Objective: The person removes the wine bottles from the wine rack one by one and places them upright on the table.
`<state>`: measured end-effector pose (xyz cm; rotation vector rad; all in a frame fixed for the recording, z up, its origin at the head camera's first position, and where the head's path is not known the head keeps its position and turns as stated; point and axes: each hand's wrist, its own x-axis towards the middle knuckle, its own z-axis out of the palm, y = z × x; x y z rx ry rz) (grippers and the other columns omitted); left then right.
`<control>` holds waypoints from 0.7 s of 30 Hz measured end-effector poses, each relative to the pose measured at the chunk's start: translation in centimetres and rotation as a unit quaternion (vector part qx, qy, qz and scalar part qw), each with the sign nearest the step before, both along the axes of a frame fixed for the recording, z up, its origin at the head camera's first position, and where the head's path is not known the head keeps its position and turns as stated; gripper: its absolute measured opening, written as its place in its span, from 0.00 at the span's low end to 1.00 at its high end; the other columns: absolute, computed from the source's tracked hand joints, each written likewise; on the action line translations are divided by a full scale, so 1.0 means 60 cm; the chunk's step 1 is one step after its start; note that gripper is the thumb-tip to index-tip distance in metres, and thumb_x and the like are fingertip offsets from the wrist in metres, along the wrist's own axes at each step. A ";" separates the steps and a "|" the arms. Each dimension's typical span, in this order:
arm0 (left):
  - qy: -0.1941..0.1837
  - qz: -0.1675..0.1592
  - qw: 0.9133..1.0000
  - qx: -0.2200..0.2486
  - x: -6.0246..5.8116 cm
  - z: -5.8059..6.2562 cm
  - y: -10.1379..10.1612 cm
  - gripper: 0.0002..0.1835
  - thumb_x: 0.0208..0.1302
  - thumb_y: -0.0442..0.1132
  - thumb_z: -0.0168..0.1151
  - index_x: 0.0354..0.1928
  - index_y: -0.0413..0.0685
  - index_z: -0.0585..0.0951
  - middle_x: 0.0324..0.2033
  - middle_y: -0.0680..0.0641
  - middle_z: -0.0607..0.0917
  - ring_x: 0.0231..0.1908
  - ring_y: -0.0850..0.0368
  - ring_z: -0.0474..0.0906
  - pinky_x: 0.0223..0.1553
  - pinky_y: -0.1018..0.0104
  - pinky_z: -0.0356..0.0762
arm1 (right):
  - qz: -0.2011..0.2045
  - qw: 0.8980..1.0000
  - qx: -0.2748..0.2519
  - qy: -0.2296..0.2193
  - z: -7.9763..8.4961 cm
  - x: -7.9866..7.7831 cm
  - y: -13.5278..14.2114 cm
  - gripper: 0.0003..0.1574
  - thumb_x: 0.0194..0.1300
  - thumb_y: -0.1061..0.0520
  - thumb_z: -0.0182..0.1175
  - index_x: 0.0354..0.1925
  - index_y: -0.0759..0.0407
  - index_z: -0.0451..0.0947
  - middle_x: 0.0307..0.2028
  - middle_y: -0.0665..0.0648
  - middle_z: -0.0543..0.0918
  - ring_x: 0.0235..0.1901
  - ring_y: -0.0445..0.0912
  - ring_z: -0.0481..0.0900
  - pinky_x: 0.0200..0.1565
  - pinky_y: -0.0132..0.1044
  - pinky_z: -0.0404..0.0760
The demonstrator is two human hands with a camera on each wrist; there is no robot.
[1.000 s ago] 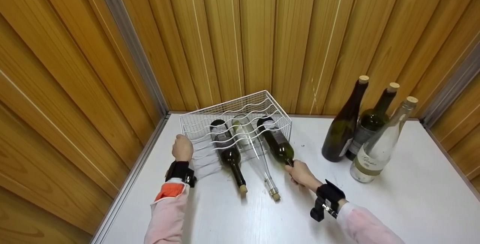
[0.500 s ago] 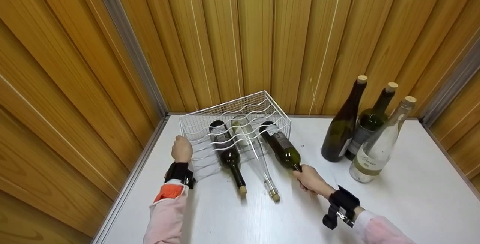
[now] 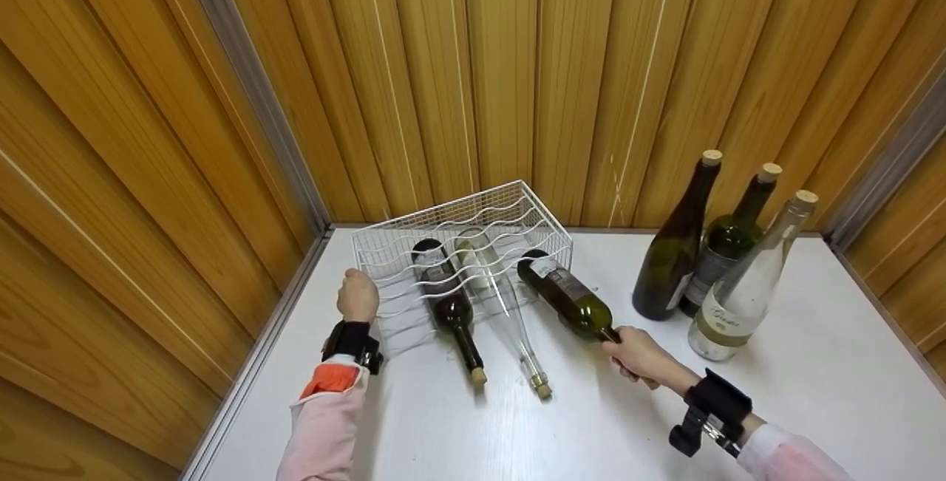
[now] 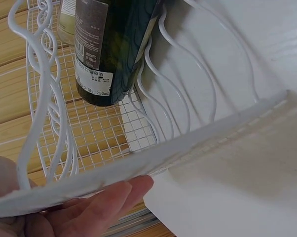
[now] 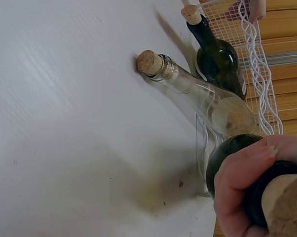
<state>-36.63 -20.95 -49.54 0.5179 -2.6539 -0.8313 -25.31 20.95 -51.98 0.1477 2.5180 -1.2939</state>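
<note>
My right hand (image 3: 639, 354) grips the neck of a dark green wine bottle (image 3: 565, 292), fingers wrapped just below its cork (image 5: 286, 205). The bottle slants toward me, its base at the front right of a white wire wine rack (image 3: 465, 204). At the rack's left end, my left hand (image 3: 359, 296) holds the side frame, with fingers (image 4: 104, 202) along its outer face in the left wrist view. Inside the rack lie a corked dark wine bottle (image 3: 452, 311) and a clear glass bottle (image 3: 506, 311), necks pointing forward over the table.
To the right stand a tall dark brown bottle (image 3: 669, 267), a green bottle (image 3: 732, 237) and a clear bottle with a pale label (image 3: 746, 304), all corked. The white table (image 3: 473, 444) ends at wood-panelled walls (image 3: 502, 60) behind and on both sides.
My right hand has drawn the green bottle toward me and to the right, partly out of the rack. The left hand stays on the rack's end.
</note>
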 end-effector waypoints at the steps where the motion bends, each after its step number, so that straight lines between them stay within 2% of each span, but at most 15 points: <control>1: 0.000 0.001 1.000 0.000 0.000 0.000 0.000 0.11 0.64 0.28 0.35 0.36 0.26 0.69 0.32 0.28 0.78 0.33 0.32 0.76 0.30 0.43 0.72 | 0.005 1.000 0.000 0.000 0.004 0.002 0.004 0.06 0.60 0.60 0.47 0.29 0.62 0.66 0.12 0.54 0.68 0.08 0.41 0.61 0.08 0.30 0.53; 9: 0.003 0.000 1.000 -0.009 0.000 0.001 0.000 0.11 0.63 0.28 0.36 0.35 0.26 0.69 0.31 0.28 0.78 0.32 0.32 0.76 0.30 0.43 0.73 | 0.061 0.998 0.021 0.020 0.042 0.013 0.042 0.06 0.57 0.60 0.51 0.27 0.62 0.67 0.13 0.53 0.67 0.08 0.41 0.61 0.10 0.29 0.57; 14: 0.001 -0.003 1.000 -0.009 0.000 -0.001 -0.002 0.11 0.63 0.27 0.36 0.35 0.26 0.69 0.31 0.28 0.78 0.32 0.32 0.76 0.30 0.43 0.73 | 0.099 0.995 0.014 0.027 0.067 0.018 0.065 0.05 0.55 0.63 0.51 0.26 0.64 0.66 0.13 0.52 0.67 0.09 0.40 0.61 0.11 0.29 0.59; 21: 0.001 -0.007 1.000 -0.008 0.001 0.000 -0.003 0.11 0.63 0.27 0.35 0.36 0.26 0.69 0.31 0.28 0.78 0.32 0.32 0.76 0.30 0.43 0.72 | 0.127 0.988 0.083 0.000 0.119 0.019 0.090 0.11 0.57 0.59 0.54 0.21 0.61 0.67 0.11 0.51 0.65 0.08 0.40 0.58 0.10 0.30 0.54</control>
